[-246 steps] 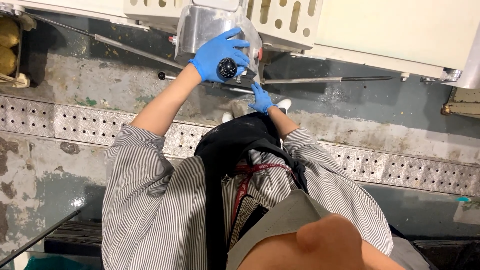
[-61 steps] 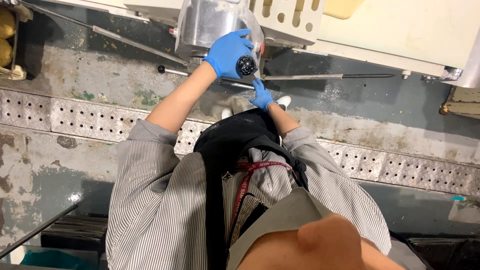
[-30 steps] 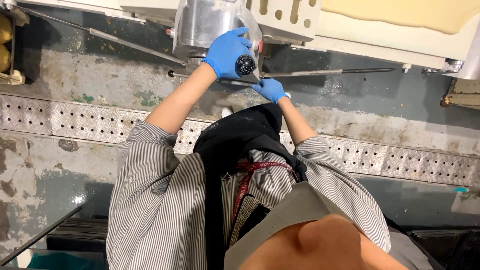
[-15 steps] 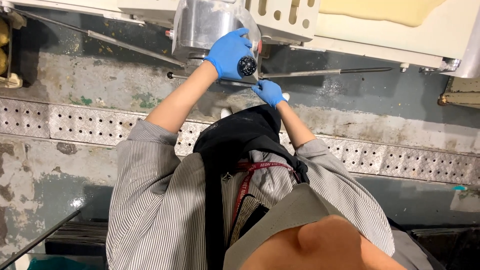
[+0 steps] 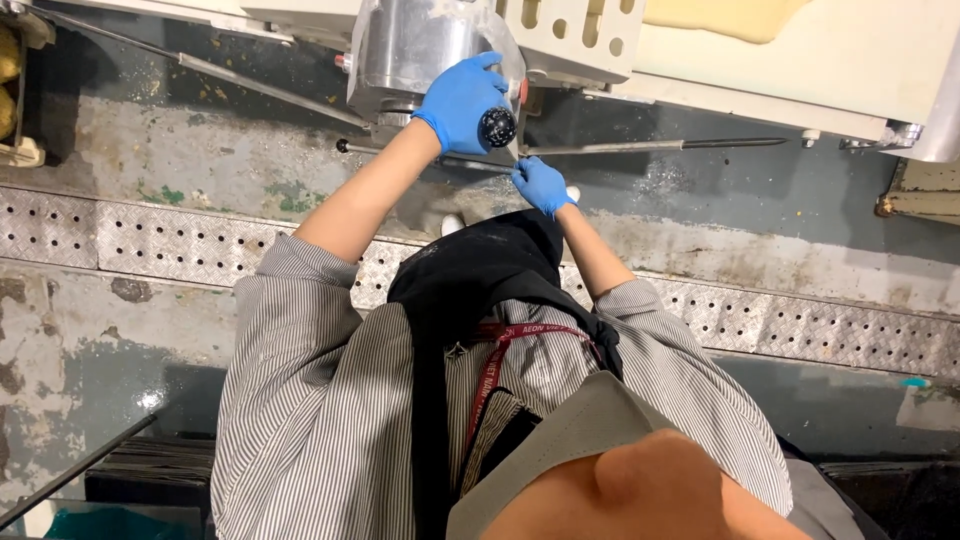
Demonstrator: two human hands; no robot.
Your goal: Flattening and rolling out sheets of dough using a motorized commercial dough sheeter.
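**Two gloved hands at the knob end of a steel machine housing**

Viewed from above, down over striped sleeves and a black apron. Left hand, in a blue glove, cupped over the rounded brushed-steel machine housing, grip wrapped about the round black knob, whose dimpled face is turned up toward the camera. Right hand, also blue-gloved, just below and beside the knob, fingertips pinched narrow on a thin pale piece too small to identify; whether touching the knob, cannot tell.

Long thin dark metal rod running nearly level from the knob region out to the right, long axis parallel to the machine's front edge, dark tip pointing right. Second slim rod slanting up and leftward from the housing. Cream perforated panel and flat cream worktop bounding the hands from above, pale dough sheet at the top edge.

Open room below the hands: worn grey concrete floor, then a band of studded metal tread plate crossing the whole width. Rods close on both sides of the hands.
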